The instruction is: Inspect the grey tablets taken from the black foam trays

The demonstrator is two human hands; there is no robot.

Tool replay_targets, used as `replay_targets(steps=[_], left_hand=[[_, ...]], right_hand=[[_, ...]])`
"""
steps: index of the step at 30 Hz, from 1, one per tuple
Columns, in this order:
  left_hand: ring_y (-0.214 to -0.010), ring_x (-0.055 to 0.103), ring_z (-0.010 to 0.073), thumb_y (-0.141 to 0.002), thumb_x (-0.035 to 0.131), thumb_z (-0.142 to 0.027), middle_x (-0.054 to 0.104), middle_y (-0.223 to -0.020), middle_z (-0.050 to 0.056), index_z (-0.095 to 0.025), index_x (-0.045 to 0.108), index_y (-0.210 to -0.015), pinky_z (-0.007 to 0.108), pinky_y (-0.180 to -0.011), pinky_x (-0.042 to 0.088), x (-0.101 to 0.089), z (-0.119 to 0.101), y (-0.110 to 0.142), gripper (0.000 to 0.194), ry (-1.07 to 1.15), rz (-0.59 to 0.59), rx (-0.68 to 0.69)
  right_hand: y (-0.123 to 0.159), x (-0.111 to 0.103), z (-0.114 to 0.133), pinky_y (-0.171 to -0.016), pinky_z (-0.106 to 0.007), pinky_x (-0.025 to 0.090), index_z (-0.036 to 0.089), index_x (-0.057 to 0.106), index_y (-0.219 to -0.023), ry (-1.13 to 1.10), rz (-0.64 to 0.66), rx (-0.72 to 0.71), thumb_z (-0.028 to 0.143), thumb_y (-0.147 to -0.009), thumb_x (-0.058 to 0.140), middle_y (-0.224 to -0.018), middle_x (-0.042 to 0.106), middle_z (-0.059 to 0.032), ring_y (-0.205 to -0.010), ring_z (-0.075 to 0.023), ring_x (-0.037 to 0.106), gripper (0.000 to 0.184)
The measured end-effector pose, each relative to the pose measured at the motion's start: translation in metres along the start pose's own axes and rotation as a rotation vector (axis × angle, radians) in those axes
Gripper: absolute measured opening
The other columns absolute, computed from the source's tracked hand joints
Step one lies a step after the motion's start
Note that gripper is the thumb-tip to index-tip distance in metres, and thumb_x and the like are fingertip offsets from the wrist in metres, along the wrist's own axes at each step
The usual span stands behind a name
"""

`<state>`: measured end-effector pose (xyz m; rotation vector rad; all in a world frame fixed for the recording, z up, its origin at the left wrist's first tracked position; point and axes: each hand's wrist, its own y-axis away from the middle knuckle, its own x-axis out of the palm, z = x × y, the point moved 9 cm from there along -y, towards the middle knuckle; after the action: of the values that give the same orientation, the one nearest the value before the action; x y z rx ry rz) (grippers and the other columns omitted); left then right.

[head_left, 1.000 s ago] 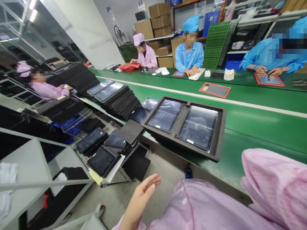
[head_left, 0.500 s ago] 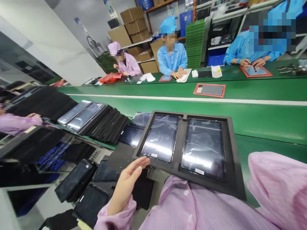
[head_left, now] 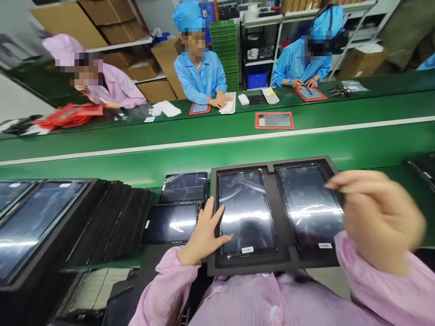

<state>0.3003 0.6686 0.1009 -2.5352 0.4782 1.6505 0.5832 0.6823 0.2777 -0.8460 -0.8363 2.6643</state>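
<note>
Left hand [head_left: 204, 233] just moved onto the left edge of the black tray [head_left: 278, 213], fingers spread, clutching nothing; right hand [head_left: 380, 217] newly in view, half-curled, too blurry to tell its grip; so both flank the two tablets [head_left: 244, 203] inside

The tray [head_left: 282, 217] is dark grey, the white-striped bench [head_left: 224, 156] green.

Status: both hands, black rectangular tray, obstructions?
Left hand spread at left rim of tray. Two dark, glossy, rectangular tablets inside. Right hand, blurred, partly hiding right rim.
</note>
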Motion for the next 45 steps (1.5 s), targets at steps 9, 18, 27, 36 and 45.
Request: replay_targets(steps=[9,18,27,36,45], left_hand=[[-0.133,0.021,0.0503,-0.066,0.074,-0.040,0.040,-0.143,0.018,-0.016,0.052,-0.129,0.075,-0.096,0.025,-0.011,-0.026,-0.013,0.071,-0.268,0.048,0.129],[-0.136,0.021,0.0451,-0.072,0.068,-0.046,0.040,-0.143,0.020,-0.018,0.053,-0.126,0.077,-0.097,0.015,-0.010,-0.049,-0.010,0.063,-0.231,0.123,0.210],[-0.132,0.034,0.0347,-0.081,0.058,-0.024,0.055,-0.128,0.012,-0.021,0.060,-0.107,0.065,-0.106,0.018,-0.001,-0.085,0.028,0.026,-0.246,0.311,0.681],[-0.099,0.059,0.0198,-0.085,0.041,-0.009,0.069,-0.085,0.003,-0.021,0.064,-0.081,0.043,-0.107,0.030,-0.005,-0.088,0.039,0.027,-0.273,0.024,0.840],[-0.072,0.065,0.0201,-0.078,0.054,-0.032,0.066,-0.071,0.001,-0.021,0.051,-0.065,0.040,-0.075,0.053,-0.077,0.083,0.019,0.017,0.491,-0.631,-0.389]], right_hand=[[-0.015,0.161,-0.088,-0.094,-0.051,0.041,0.020,0.069,-0.100,0.564,0.594,0.081,0.030,-0.084,0.055,-0.121,0.059,-0.0136,-0.115,-0.0314,0.049,0.023],[-0.006,0.174,-0.095,-0.097,-0.059,0.032,0.018,0.060,-0.114,0.648,0.549,-0.020,0.040,-0.086,0.052,-0.139,0.044,-0.0179,-0.129,-0.0382,0.035,0.037],[-0.010,0.158,-0.112,-0.107,-0.054,0.029,0.014,0.044,-0.130,0.418,0.583,0.037,0.032,-0.082,0.054,-0.143,0.039,-0.0171,-0.133,-0.0317,0.033,0.053],[-0.025,0.116,-0.102,-0.086,-0.043,0.051,0.018,0.035,-0.137,0.183,0.376,0.226,0.029,-0.083,0.050,-0.144,0.037,-0.0138,-0.114,-0.0266,0.054,0.056],[-0.005,0.076,-0.111,-0.065,-0.031,0.053,0.019,0.051,-0.113,-0.138,0.237,0.494,0.030,-0.077,0.056,-0.091,0.068,-0.0038,-0.070,-0.0150,0.063,0.038]])
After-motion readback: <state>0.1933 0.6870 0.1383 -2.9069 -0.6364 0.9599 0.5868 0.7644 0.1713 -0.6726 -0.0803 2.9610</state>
